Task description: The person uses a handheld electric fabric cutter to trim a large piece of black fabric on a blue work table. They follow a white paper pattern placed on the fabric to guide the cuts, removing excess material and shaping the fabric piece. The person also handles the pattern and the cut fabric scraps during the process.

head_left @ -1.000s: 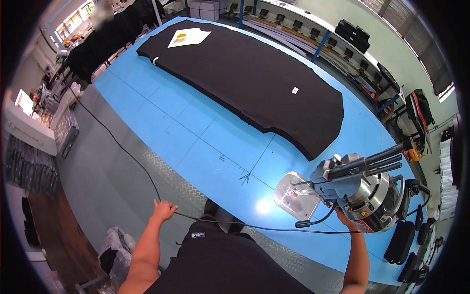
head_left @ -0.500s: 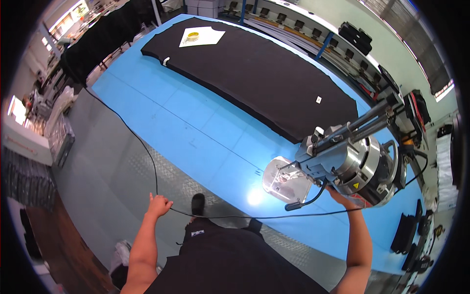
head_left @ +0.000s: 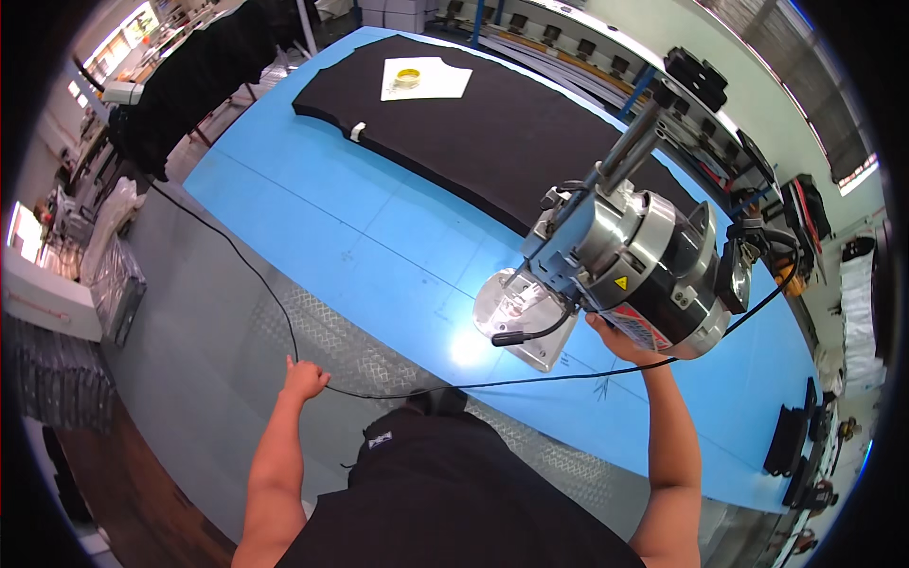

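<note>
My left hand [head_left: 306, 377] is closed on a black power cord [head_left: 492, 383], which runs across in front of me to a large silver-and-black cutting machine [head_left: 653, 275]. My right hand [head_left: 615, 336] grips that machine from beneath, its fingers partly hidden by the motor housing. The machine's metal base plate [head_left: 516, 346] is over the blue table [head_left: 331, 208]. Beyond it lies a long stack of black fabric [head_left: 492, 133], partly behind the machine, with a white paper piece [head_left: 445, 80], a yellow tape roll [head_left: 407, 75] and a white clip [head_left: 358, 132] on it.
A grey floor [head_left: 199, 303] runs along the table's left side. Black cloth [head_left: 208, 76] hangs on a frame at back left. A shelving rack [head_left: 568, 62] stands behind the table. Black parts [head_left: 786, 440] lie at the table's right edge; wrapped bundles [head_left: 114, 265] stand at left.
The cutting machine and my right hand have moved left and forward in the view, now covering more of the black fabric. My left hand, still on the cord, has shifted slightly with the view.
</note>
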A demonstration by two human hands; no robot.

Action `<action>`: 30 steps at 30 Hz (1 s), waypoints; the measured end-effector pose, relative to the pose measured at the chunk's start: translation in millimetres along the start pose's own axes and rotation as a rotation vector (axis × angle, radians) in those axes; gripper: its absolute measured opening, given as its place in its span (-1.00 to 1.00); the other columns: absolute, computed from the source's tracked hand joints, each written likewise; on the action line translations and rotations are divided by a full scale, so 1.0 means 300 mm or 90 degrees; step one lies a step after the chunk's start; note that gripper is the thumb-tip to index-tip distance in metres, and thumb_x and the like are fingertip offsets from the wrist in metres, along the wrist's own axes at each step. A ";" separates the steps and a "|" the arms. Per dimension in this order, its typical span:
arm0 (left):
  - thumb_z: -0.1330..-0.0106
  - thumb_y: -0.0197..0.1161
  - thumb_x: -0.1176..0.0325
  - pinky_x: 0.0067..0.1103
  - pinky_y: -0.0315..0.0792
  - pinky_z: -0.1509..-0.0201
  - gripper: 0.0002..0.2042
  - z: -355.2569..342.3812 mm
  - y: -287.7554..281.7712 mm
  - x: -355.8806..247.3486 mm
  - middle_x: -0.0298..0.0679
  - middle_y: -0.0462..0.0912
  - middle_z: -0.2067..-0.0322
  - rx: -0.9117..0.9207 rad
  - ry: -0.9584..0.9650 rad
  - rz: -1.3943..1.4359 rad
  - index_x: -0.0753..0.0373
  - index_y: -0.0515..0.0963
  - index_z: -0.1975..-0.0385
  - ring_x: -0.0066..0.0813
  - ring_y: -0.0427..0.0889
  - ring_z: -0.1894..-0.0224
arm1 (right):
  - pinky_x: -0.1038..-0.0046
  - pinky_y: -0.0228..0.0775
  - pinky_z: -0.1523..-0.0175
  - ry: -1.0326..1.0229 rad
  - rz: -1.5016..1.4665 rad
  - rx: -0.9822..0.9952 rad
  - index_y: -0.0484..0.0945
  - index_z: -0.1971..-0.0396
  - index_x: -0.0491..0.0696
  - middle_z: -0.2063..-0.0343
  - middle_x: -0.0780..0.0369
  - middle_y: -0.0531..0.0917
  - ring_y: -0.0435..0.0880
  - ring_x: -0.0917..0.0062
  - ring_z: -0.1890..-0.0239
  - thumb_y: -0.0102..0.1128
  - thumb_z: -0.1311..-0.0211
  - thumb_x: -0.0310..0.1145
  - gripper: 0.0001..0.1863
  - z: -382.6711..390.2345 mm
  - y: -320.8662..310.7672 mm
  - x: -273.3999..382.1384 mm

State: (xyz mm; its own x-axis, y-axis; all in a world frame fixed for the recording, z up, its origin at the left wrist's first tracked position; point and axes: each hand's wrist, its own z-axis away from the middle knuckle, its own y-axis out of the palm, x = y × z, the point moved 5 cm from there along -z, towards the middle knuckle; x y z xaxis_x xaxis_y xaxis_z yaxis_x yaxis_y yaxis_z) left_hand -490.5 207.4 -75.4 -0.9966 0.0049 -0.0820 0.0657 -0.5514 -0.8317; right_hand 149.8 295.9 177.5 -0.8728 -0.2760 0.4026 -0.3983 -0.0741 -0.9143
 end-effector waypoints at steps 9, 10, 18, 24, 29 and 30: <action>-0.34 0.17 -0.01 0.21 0.01 -0.39 -0.64 -0.190 -0.217 0.197 -0.13 0.71 0.13 0.001 -0.066 -0.002 0.15 0.75 0.29 -0.11 0.63 -0.01 | 0.21 0.51 0.14 -0.118 0.074 -0.271 0.63 0.18 -0.05 0.32 0.12 0.68 0.65 0.15 0.28 0.27 -0.32 -0.12 -0.70 -0.250 0.123 0.356; -0.35 0.17 -0.01 0.21 0.04 -0.37 -0.64 -0.234 -0.265 0.202 -0.13 0.72 0.12 0.030 -0.065 -0.007 0.14 0.74 0.26 -0.11 0.64 -0.01 | 0.21 0.51 0.13 -0.110 0.113 -0.284 0.63 0.19 -0.05 0.31 0.12 0.68 0.65 0.15 0.27 0.26 -0.33 -0.11 -0.70 -0.271 0.147 0.380; -0.39 0.26 0.12 -0.38 0.54 0.02 -0.68 -0.413 -0.823 -0.405 -0.11 0.72 0.21 0.164 0.552 0.392 0.27 0.62 0.10 -0.23 0.69 0.15 | 0.26 0.52 -0.01 0.343 -0.016 -0.219 0.59 0.05 -0.08 0.21 0.06 0.67 0.66 0.23 0.14 0.20 -0.40 -0.12 -0.65 -0.370 0.375 0.486; -0.48 0.17 0.13 -0.52 0.53 0.03 -0.59 -0.447 -1.048 -0.791 -0.24 0.62 0.17 0.451 0.670 0.593 0.34 0.44 -0.10 -0.45 0.65 0.16 | 0.18 0.25 -0.19 0.529 -0.134 -0.194 0.42 -0.12 -0.17 0.05 -0.04 0.51 0.46 0.13 -0.01 0.12 -0.43 -0.02 -0.47 -0.479 0.358 0.652; -0.52 0.11 0.13 -0.62 0.51 0.15 -0.66 -0.432 -1.141 -0.926 -0.32 0.56 0.28 0.683 0.548 0.737 0.30 0.41 -0.02 -0.60 0.60 0.26 | 0.30 0.45 0.14 0.471 0.042 -0.341 0.60 0.13 -0.06 0.36 0.16 0.62 0.56 0.33 0.31 0.21 -0.40 -0.20 -0.76 -0.513 0.307 0.749; -0.52 0.11 0.14 -0.62 0.50 0.17 -0.69 -0.435 -1.131 -0.940 -0.32 0.56 0.30 0.710 0.535 0.757 0.28 0.41 0.02 -0.60 0.59 0.28 | 0.30 0.45 0.15 0.489 0.043 -0.337 0.60 0.13 -0.06 0.36 0.17 0.62 0.56 0.34 0.31 0.21 -0.40 -0.22 -0.76 -0.507 0.297 0.753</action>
State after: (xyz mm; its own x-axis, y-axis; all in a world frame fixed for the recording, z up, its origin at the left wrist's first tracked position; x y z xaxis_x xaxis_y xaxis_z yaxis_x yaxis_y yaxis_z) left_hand -225.2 501.8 158.2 -0.1433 -0.5837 -0.7992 0.2270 -0.8054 0.5475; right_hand -125.8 372.6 193.9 -0.7704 0.4596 0.4419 -0.2522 0.4169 -0.8733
